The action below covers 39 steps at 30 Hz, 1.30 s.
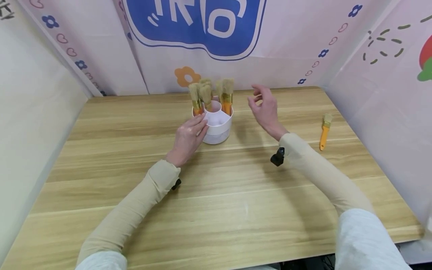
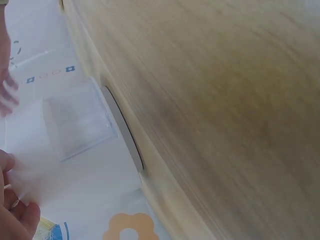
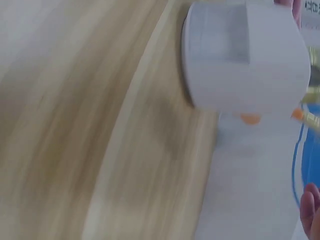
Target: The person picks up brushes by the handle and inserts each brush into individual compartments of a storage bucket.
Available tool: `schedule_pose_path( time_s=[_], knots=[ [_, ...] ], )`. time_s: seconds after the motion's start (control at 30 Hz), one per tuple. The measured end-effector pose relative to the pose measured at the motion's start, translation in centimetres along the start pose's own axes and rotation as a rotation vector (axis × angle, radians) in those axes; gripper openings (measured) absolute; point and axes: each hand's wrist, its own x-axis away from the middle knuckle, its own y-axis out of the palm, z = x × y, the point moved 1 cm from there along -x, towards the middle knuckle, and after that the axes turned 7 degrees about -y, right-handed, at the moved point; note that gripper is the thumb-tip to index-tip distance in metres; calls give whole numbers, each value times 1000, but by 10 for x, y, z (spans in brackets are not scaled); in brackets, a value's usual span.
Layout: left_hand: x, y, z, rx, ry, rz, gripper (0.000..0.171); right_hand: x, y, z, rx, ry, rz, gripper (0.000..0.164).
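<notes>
A white round desk organizer [image 1: 217, 129] with a clear front part stands at the back of the table. Several paintbrushes [image 1: 228, 97] with pale bristles and orange handles stand upright in it, bristles up. My left hand [image 1: 189, 139] holds the organizer's left front rim; the left wrist view shows its fingertips [image 2: 30, 217] against the white wall. To the right of the organizer, my right hand [image 1: 266, 110] is raised above the table, fingers loosely bent, holding nothing. Only a small part of it shows in the right wrist view.
One more paintbrush [image 1: 324, 132] with an orange handle lies on the right side of the wooden table [image 1: 209, 225]. Printed white walls stand behind the table and at both sides. The back wall [image 1: 280, 71] is close behind the organizer.
</notes>
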Motion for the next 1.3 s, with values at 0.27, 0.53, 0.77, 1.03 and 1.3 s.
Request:
schedule_pose_path(
  time_s=[0.27, 0.53, 0.77, 1.03, 1.3],
  knots=[
    [-1, 1, 0, -13, -9, -4, 21, 8, -49, 57, 195, 324, -47, 41],
    [-1, -2, -1, -13, -3, 3, 20, 17, -94, 97, 378, 416, -33, 43],
    [-2, -1, 0, -13, -2, -11, 20, 24, -131, 122, 474, 558, -102, 49],
    [-2, 1, 0, -10, -6, -10, 20, 34, -161, 145, 493, 717, -248, 57],
    [-1, 1, 0, -2, -9, 2, 20, 42, -176, 152, 500, 739, -360, 59]
  ],
)
